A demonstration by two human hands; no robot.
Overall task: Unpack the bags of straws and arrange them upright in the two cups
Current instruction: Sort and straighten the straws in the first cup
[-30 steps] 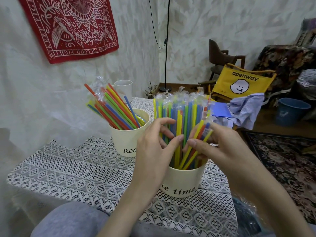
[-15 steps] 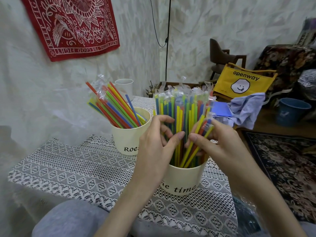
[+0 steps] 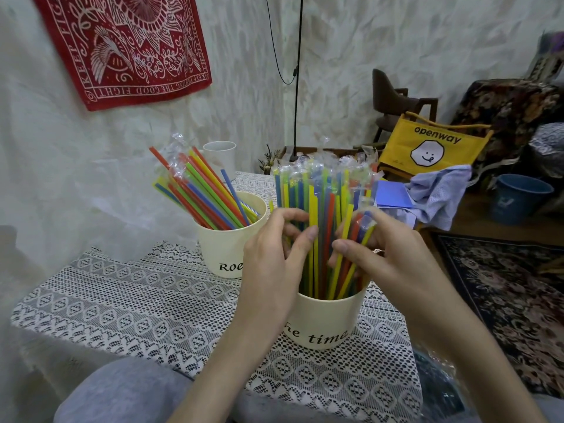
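From my remote station, the head view shows both hands at work on the near cup (image 3: 323,322), a cream tub lettered "time" that stands close to the front edge of the lace-covered table (image 3: 128,303). My left hand (image 3: 271,264) curls round the left side of the wrapped straws (image 3: 323,209) that stand upright in that cup, thumb tip pressed to a yellow one; my right hand (image 3: 387,254) pinches a few tilted straws on the right side between thumb and fingers. The clear wrapper tips fan out above the bundle. Just behind and to the left, nearly touching the left hand in this view, sits the far cup (image 3: 222,248), marked "Roe", its loose straws (image 3: 201,193) leaning left toward the wall, well past the rim. A plain white cup (image 3: 220,157) stands at the table's back edge. Open lace stretches to the left of both cups as far as the table's left edge; to the right the near cup sits near the cloth's edge, with little room beyond it. Crumpled clear plastic (image 3: 439,383) lies at the lower right, off the table's corner. Behind, a red wall hanging (image 3: 122,47), a yellow bag (image 3: 430,145) marked "openway", a blue cloth (image 3: 439,190), a blue bucket (image 3: 518,199) and a patterned rug (image 3: 503,291) fill the room.
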